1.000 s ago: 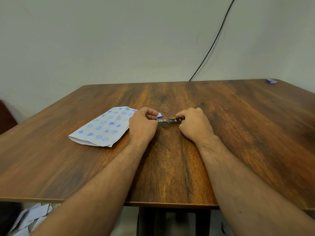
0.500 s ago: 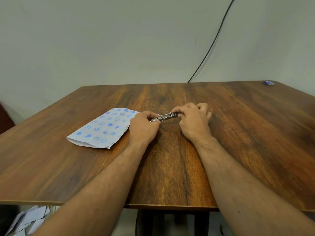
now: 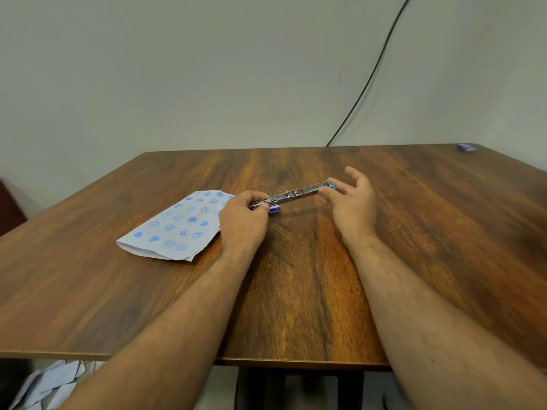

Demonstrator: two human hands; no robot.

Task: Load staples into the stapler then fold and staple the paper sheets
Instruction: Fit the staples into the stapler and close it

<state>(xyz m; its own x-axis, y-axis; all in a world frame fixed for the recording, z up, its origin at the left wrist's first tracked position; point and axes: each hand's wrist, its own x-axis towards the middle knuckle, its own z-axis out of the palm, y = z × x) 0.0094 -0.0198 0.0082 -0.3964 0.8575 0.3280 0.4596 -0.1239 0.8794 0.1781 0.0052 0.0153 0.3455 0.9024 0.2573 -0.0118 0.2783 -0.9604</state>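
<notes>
**Stapler swung open between two hands**

Nearest, below the table's front edge at the lower left, pale paper scraps (image 3: 44,386) lie crumpled on the floor. Two bare forearms reach forward over the table (image 3: 296,306), a wooden top with dark, streaky brown grain and rounded corners.

The left hand (image 3: 242,220) has its fingers curled round the near end of the stapler (image 3: 291,195), gripping it just above the tabletop; a blue plastic part shows beneath the fingers. The stapler is opened out into one long, thin, shiny metal bar that slants up and to the right, with a small blue tip at its far end. The right hand (image 3: 353,202) is open, fingers spread and relaxed, their tips at or just beside that blue tip; whether they touch it cannot be told.

Left of the left hand lies the paper (image 3: 177,226), flat, folded, pale with printed blue smileys and hearts, its right edge tucked behind the hand.

Far off on the table's right back corner sits a small blue box (image 3: 467,147). A black cable (image 3: 370,84) runs down the plain pale wall behind the table.
</notes>
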